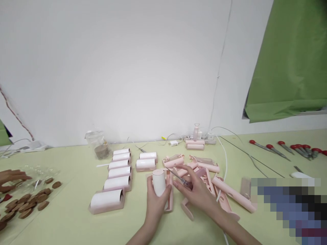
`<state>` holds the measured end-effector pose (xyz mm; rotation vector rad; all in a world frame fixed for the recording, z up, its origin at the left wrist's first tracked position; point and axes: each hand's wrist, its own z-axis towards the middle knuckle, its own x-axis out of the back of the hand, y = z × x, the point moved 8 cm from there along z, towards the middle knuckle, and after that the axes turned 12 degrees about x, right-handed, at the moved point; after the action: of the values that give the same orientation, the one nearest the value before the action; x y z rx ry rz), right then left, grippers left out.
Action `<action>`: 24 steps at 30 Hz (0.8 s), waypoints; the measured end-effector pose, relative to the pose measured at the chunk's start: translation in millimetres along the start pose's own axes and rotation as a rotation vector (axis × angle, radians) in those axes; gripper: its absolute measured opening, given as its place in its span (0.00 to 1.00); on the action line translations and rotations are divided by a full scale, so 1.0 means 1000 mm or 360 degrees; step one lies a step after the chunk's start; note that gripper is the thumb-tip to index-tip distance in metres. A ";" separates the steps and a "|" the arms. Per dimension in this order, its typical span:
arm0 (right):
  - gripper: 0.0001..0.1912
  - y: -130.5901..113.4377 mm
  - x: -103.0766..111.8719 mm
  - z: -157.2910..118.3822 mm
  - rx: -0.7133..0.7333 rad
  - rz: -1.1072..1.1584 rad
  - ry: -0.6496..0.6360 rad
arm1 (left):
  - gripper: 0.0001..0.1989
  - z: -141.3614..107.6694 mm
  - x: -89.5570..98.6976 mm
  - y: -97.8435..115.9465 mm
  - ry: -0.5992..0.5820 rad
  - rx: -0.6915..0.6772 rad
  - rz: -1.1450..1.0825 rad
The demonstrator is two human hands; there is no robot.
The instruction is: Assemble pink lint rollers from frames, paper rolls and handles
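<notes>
My left hand is wrapped round a white roll, like a lint roller refill, held upright with its round end up. In my right hand is a slim pointed metal tool, its tip close to the roll's upper right side; its exact kind is unclear. Right beside the roll stands a pink open case part. Around and beyond my right hand lie several pink plastic roller parts, in a loose heap. White rolls in clear wrapping lie in two columns to the left.
A co-worker's hand is at the far left beside brown discs. A clear bag stands by the wall. A white cable crosses the right side. Red-ended tools lie back right. A pixelated person is at lower right.
</notes>
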<state>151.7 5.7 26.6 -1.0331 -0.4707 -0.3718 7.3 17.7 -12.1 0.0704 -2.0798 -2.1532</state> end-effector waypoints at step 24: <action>0.16 0.050 0.050 0.073 -0.0170 -0.0666 0.0074 | 0.24 0.032 0.050 0.029 0.0163 -0.0071 0.0284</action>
<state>205.1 89.8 48.5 -1.0245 -0.6316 -0.7987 -44.1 41.6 21.6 -0.0100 -1.9038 -2.0451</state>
